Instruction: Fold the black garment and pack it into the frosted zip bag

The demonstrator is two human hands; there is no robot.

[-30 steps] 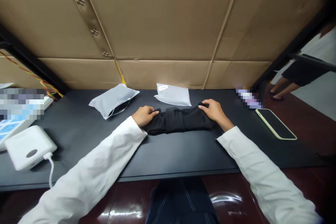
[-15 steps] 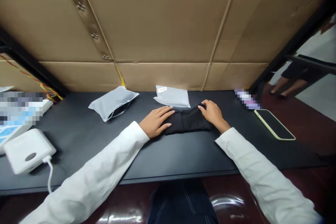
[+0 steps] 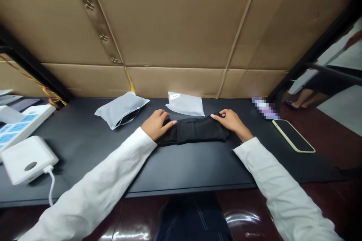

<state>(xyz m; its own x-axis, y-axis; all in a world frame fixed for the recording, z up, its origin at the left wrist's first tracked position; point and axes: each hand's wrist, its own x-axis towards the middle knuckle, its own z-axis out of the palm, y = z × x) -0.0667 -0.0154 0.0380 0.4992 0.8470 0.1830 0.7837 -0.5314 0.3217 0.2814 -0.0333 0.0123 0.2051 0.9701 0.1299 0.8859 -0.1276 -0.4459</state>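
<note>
A folded black cloth (image 3: 195, 130), perhaps a garment, lies lengthwise on the dark tabletop in front of me. My left hand (image 3: 157, 124) is closed over its left end, with the thumb on top and the other fingers curled behind. At the right end, my right hand (image 3: 230, 120) pinches the upper edge between thumb and fingers. Just behind the cloth lies a flat frosted plastic bag (image 3: 186, 104) with a small white label. Another frosted bag (image 3: 121, 107), its mouth gaping, rests farther left.
On the left are a white power strip (image 3: 25, 122) and a white charger (image 3: 29, 160) with a cable. A phone in a pale green case (image 3: 294, 135) and a blurred-out purple item (image 3: 266, 108) lie on the right. Cardboard (image 3: 175, 26) walls the back. A person's legs (image 3: 307, 98) show beyond the frame.
My left hand has moved left with the cloth's left end, and the cloth now stretches out longer. My right hand stays at the right end, almost unmoved.
</note>
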